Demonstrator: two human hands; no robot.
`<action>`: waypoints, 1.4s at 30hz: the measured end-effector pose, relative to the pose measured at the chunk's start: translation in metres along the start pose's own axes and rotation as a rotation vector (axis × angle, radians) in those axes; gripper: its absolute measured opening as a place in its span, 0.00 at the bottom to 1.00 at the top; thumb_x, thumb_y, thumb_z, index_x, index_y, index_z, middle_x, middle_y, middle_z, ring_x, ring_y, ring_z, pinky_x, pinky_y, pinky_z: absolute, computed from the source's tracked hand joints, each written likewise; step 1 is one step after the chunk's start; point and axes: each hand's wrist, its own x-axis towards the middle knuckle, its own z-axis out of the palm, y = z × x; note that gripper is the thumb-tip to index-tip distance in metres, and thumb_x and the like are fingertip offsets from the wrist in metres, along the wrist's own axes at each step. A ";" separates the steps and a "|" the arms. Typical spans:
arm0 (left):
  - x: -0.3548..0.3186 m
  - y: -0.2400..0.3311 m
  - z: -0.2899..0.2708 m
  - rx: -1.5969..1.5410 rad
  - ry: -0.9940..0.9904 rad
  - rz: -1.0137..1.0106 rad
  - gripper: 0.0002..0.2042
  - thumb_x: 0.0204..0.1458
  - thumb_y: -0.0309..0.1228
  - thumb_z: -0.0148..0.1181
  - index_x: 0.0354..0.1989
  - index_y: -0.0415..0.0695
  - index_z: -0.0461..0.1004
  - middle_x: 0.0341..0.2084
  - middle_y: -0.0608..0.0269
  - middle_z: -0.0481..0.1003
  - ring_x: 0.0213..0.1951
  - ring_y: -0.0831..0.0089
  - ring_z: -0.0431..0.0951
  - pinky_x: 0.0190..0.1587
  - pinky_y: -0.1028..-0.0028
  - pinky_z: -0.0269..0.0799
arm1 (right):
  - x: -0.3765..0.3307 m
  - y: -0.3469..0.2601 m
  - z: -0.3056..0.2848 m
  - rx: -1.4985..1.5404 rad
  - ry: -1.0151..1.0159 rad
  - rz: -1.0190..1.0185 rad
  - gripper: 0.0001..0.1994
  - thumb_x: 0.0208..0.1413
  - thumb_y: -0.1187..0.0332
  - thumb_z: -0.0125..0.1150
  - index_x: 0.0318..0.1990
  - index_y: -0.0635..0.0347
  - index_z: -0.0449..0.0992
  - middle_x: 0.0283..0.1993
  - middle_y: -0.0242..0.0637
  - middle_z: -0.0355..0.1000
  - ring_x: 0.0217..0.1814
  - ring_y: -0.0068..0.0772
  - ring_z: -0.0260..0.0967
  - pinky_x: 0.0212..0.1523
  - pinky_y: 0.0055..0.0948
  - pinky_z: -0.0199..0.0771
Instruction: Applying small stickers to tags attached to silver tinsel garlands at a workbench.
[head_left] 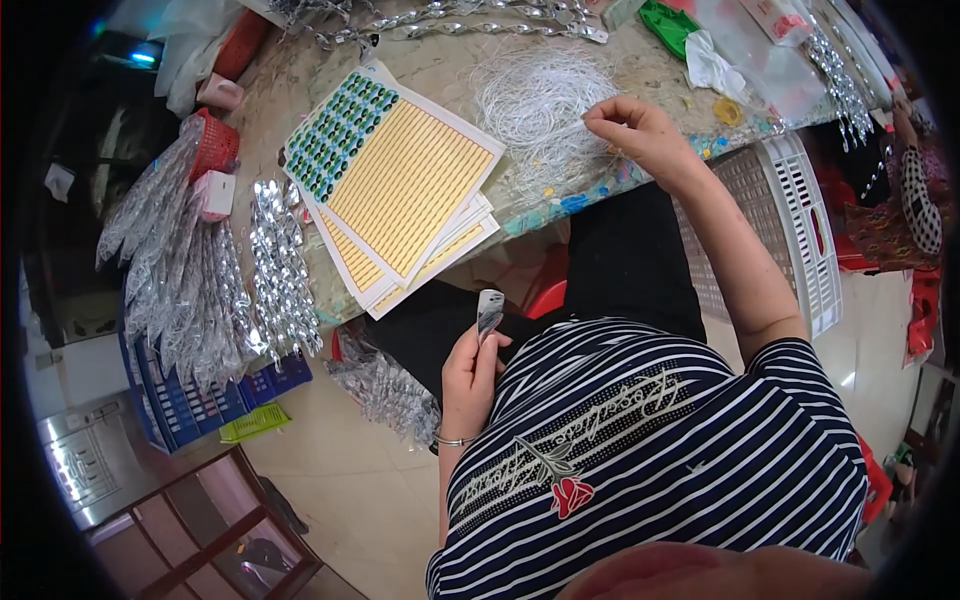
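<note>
My left hand [470,380] is closed low in front of my striped shirt. Out of its grip rises a short, shiny silver strip [489,312] with a rounded end; its lower part is hidden by the fingers. On the table lies a loose tangled heap of thin white string [540,105]. At that heap's right edge my right hand [645,140] pinches thumb and forefinger together on the string; the strands between the fingertips are too fine to make out singly. Left of the heap are printed sheets [410,180] with rows of blue-green ovals and yellow strips, partly overlapping.
Bundles of twisted silver spirals [280,270] hang over the table's left end, beside a red basket [215,145]. More spirals [470,28] lie along the back. A green tray [668,28] and crumpled tissue [712,65] sit back right. A white plastic crate [800,230] stands right of my legs.
</note>
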 end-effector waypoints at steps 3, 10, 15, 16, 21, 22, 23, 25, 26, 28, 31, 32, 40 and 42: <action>0.002 -0.010 0.003 0.131 -0.024 0.059 0.15 0.57 0.28 0.55 0.51 0.39 0.71 0.28 0.71 0.75 0.22 0.91 0.62 0.25 0.87 0.57 | -0.012 0.000 -0.003 0.026 -0.009 0.016 0.10 0.56 0.65 0.59 0.40 0.62 0.76 0.36 0.27 0.72 0.38 0.16 0.65 0.42 0.20 0.65; 0.025 0.009 0.012 0.318 -0.033 0.185 0.11 0.55 0.28 0.57 0.46 0.38 0.75 0.27 0.70 0.76 0.19 0.90 0.62 0.21 0.87 0.57 | -0.049 -0.002 0.005 0.186 -0.186 0.058 0.06 0.57 0.68 0.57 0.38 0.60 0.73 0.41 0.31 0.75 0.38 0.16 0.66 0.41 0.19 0.65; 0.043 0.046 0.038 0.163 -0.003 0.247 0.14 0.50 0.21 0.61 0.47 0.38 0.74 0.38 0.64 0.75 0.28 0.82 0.69 0.30 0.82 0.65 | -0.078 -0.001 0.030 0.400 -0.359 0.033 0.02 0.59 0.74 0.53 0.38 0.60 0.71 0.39 0.34 0.75 0.46 0.22 0.71 0.46 0.21 0.70; 0.047 0.052 0.043 0.185 0.006 0.324 0.15 0.48 0.21 0.62 0.46 0.37 0.73 0.41 0.59 0.74 0.35 0.75 0.75 0.39 0.78 0.71 | -0.084 -0.004 0.034 0.412 -0.402 0.029 0.02 0.59 0.74 0.53 0.38 0.61 0.71 0.38 0.31 0.74 0.44 0.21 0.71 0.46 0.21 0.70; 0.054 0.060 0.056 0.186 -0.152 0.259 0.11 0.50 0.22 0.61 0.42 0.37 0.75 0.37 0.58 0.77 0.37 0.74 0.77 0.40 0.77 0.71 | -0.106 -0.011 0.048 0.182 -0.457 0.065 0.04 0.59 0.74 0.55 0.39 0.63 0.71 0.35 0.29 0.72 0.39 0.16 0.68 0.43 0.18 0.69; 0.053 0.062 0.055 0.206 -0.133 0.245 0.09 0.50 0.23 0.61 0.39 0.36 0.76 0.33 0.59 0.78 0.35 0.75 0.78 0.38 0.77 0.71 | -0.108 -0.008 0.049 0.172 -0.470 0.063 0.04 0.58 0.74 0.55 0.39 0.64 0.71 0.35 0.29 0.72 0.38 0.16 0.68 0.41 0.18 0.69; 0.052 0.059 0.052 0.174 -0.122 0.198 0.07 0.50 0.23 0.61 0.37 0.36 0.76 0.31 0.59 0.78 0.33 0.75 0.77 0.36 0.77 0.71 | -0.110 -0.007 0.050 0.179 -0.472 0.074 0.04 0.58 0.74 0.55 0.39 0.64 0.71 0.35 0.29 0.72 0.38 0.16 0.68 0.41 0.18 0.69; 0.049 0.054 0.045 0.183 -0.107 0.123 0.04 0.49 0.22 0.61 0.32 0.35 0.76 0.27 0.59 0.77 0.30 0.76 0.77 0.35 0.78 0.71 | -0.112 -0.012 0.049 0.265 -0.489 0.098 0.04 0.58 0.74 0.55 0.39 0.64 0.71 0.33 0.29 0.72 0.36 0.16 0.68 0.40 0.18 0.69; 0.046 0.054 0.042 0.205 -0.106 0.190 0.03 0.49 0.21 0.61 0.31 0.34 0.75 0.27 0.59 0.77 0.31 0.76 0.77 0.35 0.79 0.71 | -0.112 -0.014 0.048 0.240 -0.491 0.083 0.04 0.58 0.73 0.56 0.38 0.64 0.71 0.31 0.28 0.71 0.35 0.15 0.68 0.38 0.17 0.69; 0.039 0.056 0.036 0.157 -0.046 0.162 0.03 0.49 0.20 0.60 0.31 0.34 0.76 0.28 0.60 0.77 0.31 0.76 0.77 0.35 0.79 0.71 | -0.111 -0.016 0.043 0.180 -0.488 0.055 0.04 0.58 0.72 0.56 0.37 0.63 0.71 0.31 0.27 0.70 0.34 0.14 0.67 0.37 0.16 0.68; 0.035 0.052 0.020 0.186 0.038 0.112 0.04 0.50 0.20 0.59 0.33 0.34 0.77 0.27 0.61 0.77 0.30 0.77 0.76 0.35 0.79 0.71 | -0.105 -0.009 0.038 0.170 -0.378 0.002 0.04 0.57 0.71 0.57 0.36 0.61 0.71 0.30 0.21 0.66 0.33 0.09 0.61 0.35 0.13 0.63; 0.033 0.050 0.016 0.205 0.085 0.092 0.04 0.50 0.20 0.59 0.33 0.34 0.77 0.27 0.62 0.77 0.30 0.78 0.76 0.35 0.80 0.71 | -0.102 -0.008 0.035 0.185 -0.358 0.000 0.04 0.57 0.71 0.57 0.37 0.61 0.71 0.30 0.20 0.65 0.33 0.08 0.60 0.36 0.13 0.62; 0.020 0.045 -0.010 0.216 0.242 0.098 0.05 0.53 0.26 0.59 0.32 0.37 0.77 0.23 0.67 0.75 0.20 0.87 0.66 0.21 0.84 0.60 | -0.092 -0.020 0.037 0.106 -0.369 -0.046 0.04 0.58 0.70 0.57 0.38 0.60 0.73 0.28 0.18 0.63 0.32 0.08 0.58 0.34 0.14 0.60; 0.021 0.045 -0.015 0.223 0.258 0.121 0.06 0.53 0.27 0.59 0.32 0.37 0.76 0.23 0.66 0.76 0.19 0.87 0.65 0.21 0.85 0.59 | -0.091 -0.022 0.042 0.076 -0.373 -0.035 0.04 0.57 0.70 0.58 0.37 0.61 0.75 0.27 0.19 0.65 0.31 0.10 0.60 0.33 0.15 0.61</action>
